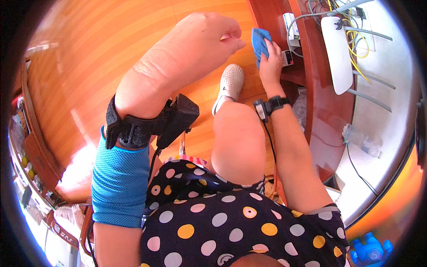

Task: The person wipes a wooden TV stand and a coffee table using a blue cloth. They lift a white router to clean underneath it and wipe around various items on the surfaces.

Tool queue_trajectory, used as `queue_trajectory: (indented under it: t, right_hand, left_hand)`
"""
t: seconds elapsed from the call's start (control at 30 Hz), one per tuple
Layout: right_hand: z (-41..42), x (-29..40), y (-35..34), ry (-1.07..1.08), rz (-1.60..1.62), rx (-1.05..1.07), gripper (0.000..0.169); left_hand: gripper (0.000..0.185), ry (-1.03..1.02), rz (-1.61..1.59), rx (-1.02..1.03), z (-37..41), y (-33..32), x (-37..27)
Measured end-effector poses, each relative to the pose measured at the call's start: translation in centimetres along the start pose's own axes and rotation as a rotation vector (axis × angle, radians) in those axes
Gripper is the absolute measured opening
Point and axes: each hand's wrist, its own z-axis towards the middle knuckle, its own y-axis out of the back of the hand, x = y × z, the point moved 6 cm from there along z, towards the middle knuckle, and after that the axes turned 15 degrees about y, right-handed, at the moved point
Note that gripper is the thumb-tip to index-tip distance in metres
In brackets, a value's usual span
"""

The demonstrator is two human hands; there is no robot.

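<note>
My right hand grips a folded blue cloth beside the front of a reddish-brown wooden cabinet. The cloth hangs over the edge of the wooden floor and the cabinet's open shelf. My left hand is raised to the left of the cloth, close to the camera. Its fingers are bent, with a small gap between forefinger and thumb, and nothing shows in it; the palm is turned away. Black straps with small devices sit on both wrists, and a blue mesh sleeve covers my left forearm.
A white router with grey antennas and tangled cables stands on the cabinet top. A small box is on the shelf inside. Near the wall lies a clear plastic bottle. My foot wears a pale clog. Wooden furniture lines the left.
</note>
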Motion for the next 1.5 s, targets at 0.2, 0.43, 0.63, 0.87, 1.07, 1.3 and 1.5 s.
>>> queue_trajectory:
  t: [0.2,0.43,0.63,0.87,1.07,1.3,1.5]
  right_hand:
    - [-5.0,-4.9,-1.6,-0.426,0.169,0.204,0.037]
    - [-3.1,-10.1,0.1,-0.845,-0.086,-0.223,0.041]
    - [-2.7,-7.8,-3.0,-0.339,-0.400,0.408,0.051]
    - [-3.0,-6.9,-6.6,-0.461,-0.448,0.471,0.059]
    - [0.3,-14.1,-6.2,-0.389,-0.347,0.369,0.062]
    - [0.6,-8.8,-7.6,-0.661,-0.386,0.436,0.060]
    - [6.1,-8.0,-10.5,-0.477,-0.361,0.399,0.061]
  left_hand:
    - [0.031,0.027,-0.008,-0.041,0.0,1.4,0.9]
    - [0.030,0.033,0.031,-0.070,1.2,2.5,1.7]
    - [0.028,-0.001,0.063,-0.087,1.5,2.8,2.2]
    - [0.026,0.038,0.094,-0.073,2.9,4.2,2.9]
    - [0.025,0.092,0.033,-0.067,3.5,5.4,4.0]
    - [0.026,0.093,0.035,-0.086,4.6,7.0,5.9]
    - [0.026,0.129,-0.015,-0.085,6.2,9.2,6.6]
